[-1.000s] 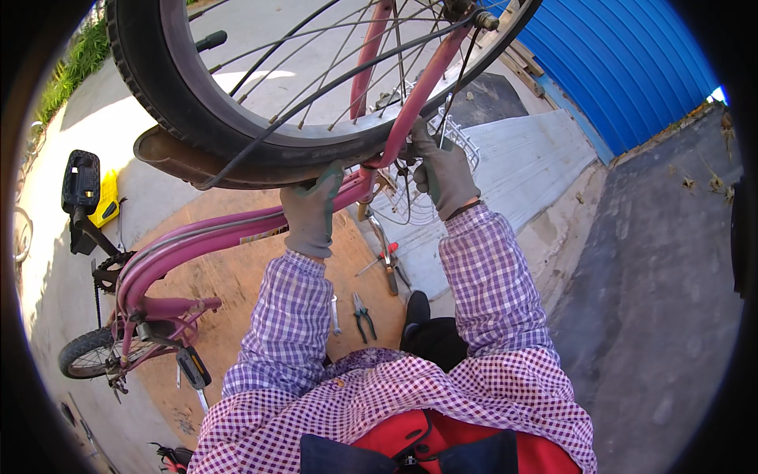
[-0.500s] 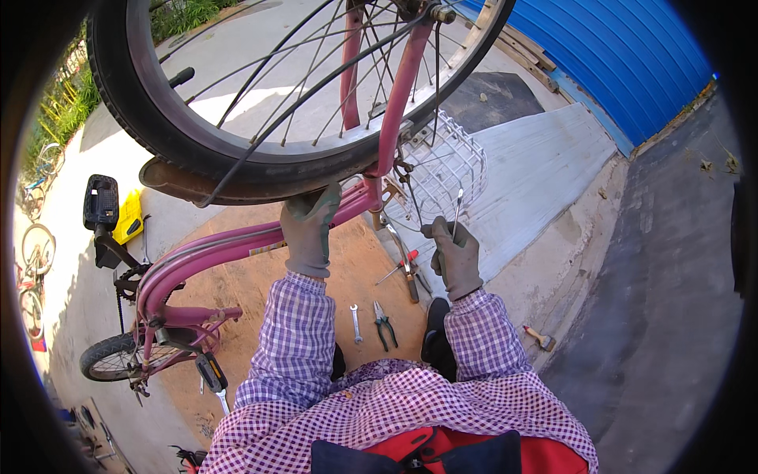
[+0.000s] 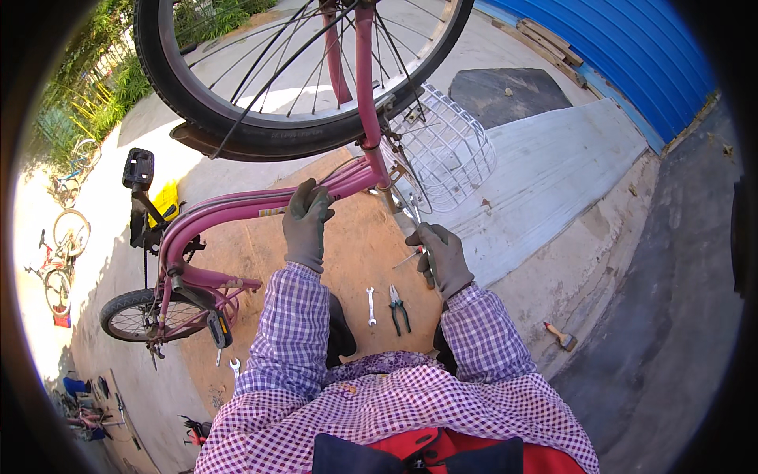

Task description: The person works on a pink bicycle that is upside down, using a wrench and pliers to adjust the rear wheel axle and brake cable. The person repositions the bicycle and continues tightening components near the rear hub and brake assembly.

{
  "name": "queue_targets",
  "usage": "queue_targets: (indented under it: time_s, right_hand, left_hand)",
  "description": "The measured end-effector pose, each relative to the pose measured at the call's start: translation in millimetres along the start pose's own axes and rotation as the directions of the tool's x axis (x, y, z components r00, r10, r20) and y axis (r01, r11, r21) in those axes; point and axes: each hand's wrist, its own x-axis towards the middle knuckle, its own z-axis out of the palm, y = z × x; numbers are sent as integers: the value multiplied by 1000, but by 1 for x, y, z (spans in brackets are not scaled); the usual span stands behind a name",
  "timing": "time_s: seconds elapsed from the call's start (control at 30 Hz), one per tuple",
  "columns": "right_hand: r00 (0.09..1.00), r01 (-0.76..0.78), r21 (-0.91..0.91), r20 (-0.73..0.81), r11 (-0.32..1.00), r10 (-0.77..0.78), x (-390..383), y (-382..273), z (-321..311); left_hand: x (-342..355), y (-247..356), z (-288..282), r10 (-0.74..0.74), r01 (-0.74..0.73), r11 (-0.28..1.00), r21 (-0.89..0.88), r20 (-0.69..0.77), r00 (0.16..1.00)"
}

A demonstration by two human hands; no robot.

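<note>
A pink bicycle stands upside down, its front wheel [image 3: 312, 138] up before me and its pink frame [image 3: 237, 207] stretching left. My left hand [image 3: 304, 225], in a grey-green glove, is at the frame tube near the head end, with fingers bent and apart; nothing shows in it. My right hand [image 3: 442, 259], gloved alike, is closed round a slim silver wrench [image 3: 414, 210], whose end points up toward the fork and basket. A white wire basket [image 3: 458, 146] hangs behind the fork. How far the wrench touches the bicycle, I cannot tell.
On the brown board [image 3: 339, 316] lie a wrench [image 3: 371, 306] and pliers [image 3: 399, 310]. Another wrench [image 3: 234, 366] is lower left. A paintbrush [image 3: 562, 336] lies on the ground to the right. A yellow case [image 3: 166, 201] sits behind the pedal [image 3: 138, 167]. A blue corrugated wall [image 3: 616, 55] stands far right.
My left hand has come away from beneath the tyre to the frame tube. My right hand has moved down and left with the wrench. The view has shifted, placing the wheel higher.
</note>
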Motion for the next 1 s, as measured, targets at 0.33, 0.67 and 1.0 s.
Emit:
queue_targets:
  time_s: [0.33,0.67,1.0]
  right_hand:
    - [989,112,261,61,959,-132,7,9,-35]
    - [978,111,529,91,842,-186,9,5,-33]
    - [982,117,613,44,781,-181,11,6,-21]
  left_hand:
    - [-49,6,-36,-95,20,934,355,196,976]
    - [-63,-17,-73,-128,92,914,396,65,990]
    - [-72,-4,-76,-2,16,810,587,-25,1000]
